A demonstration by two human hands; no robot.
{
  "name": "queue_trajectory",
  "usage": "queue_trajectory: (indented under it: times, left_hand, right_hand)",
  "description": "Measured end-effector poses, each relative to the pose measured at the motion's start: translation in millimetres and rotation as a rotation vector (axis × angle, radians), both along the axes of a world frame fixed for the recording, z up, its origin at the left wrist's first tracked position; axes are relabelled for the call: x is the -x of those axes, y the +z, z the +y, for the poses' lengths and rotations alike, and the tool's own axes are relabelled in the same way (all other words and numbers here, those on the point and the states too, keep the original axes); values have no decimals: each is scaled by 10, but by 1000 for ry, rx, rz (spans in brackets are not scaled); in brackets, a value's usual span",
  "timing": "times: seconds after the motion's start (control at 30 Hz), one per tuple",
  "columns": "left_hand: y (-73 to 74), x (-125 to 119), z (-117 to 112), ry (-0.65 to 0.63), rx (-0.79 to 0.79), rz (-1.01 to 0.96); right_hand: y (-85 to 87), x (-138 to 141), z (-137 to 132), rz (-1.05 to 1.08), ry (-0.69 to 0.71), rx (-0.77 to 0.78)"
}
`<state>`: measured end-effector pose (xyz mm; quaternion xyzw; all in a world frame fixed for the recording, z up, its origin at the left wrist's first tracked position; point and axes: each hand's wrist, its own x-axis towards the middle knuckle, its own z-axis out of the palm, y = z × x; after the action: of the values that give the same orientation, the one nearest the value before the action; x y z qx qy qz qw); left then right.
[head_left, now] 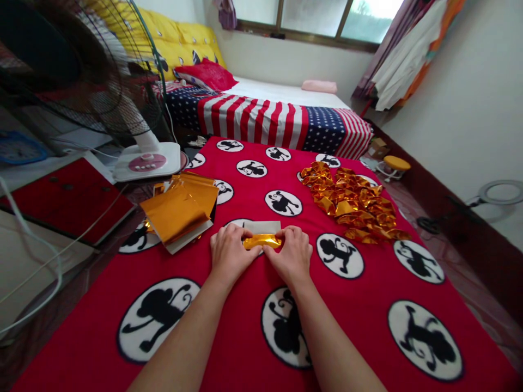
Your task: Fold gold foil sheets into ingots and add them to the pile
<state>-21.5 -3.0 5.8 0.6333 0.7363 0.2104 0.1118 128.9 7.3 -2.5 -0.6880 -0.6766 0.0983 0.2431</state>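
Left hand [233,256] and right hand [289,257] sit close together on the blanket, pinching opposite ends of a narrow folded gold foil strip [262,242] between thumbs and curled fingers, so both grips are closed on it. Strip lies level, just along the lower edge of a white rectangular paper sheet [261,227], with only its shiny middle showing between the hands. Under all this is a red fleece blanket with black monkeys in white circles [241,348], running out of view at the near edge, with open red fabric around the forearms. Just left of the left hand, a stack of flat gold foil sheets [177,209] rests on white paper [184,244], near the blanket's left edge. Right of the right hand, past a strip of open blanket, lies a loose pile of folded gold foil pieces [351,204], close to the right edge. Past the left edge are a red flat board [67,201] and a white pedestal fan base [147,162]. Past the right edge, a yellow-topped stool [396,163] stands on the floor. Far end: bed with a stars-and-stripes cover [261,114] against the wall, under a window [318,16].
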Motion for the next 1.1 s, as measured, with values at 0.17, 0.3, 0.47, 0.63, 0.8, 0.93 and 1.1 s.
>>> queue_trajectory:
  times: [0.17,0.3,0.47,0.63,0.8,0.93,1.1]
  left_hand:
    - [-8,70,24,-30,45,-25]
    - [-13,158,50,-72,80,-72]
    - [-12,205,61,-97,99,-83]
    - [2,115,42,-59,69,-68]
    - [9,-19,4,12,6,12]
    - [3,32,13,-23,40,-12]
    - [-20,191,56,-87,86,-85]
  right_hand:
    - [21,-96,45,67,35,59]
    - [17,-238,113,161,102,97]
    - [-11,-324,166,212,145,115]
    - [35,-212,116,151,91,121]
    - [40,-32,24,3,6,33]
    - [12,-82,44,29,41,55]
    - [-32,-288,153,142,128,98]
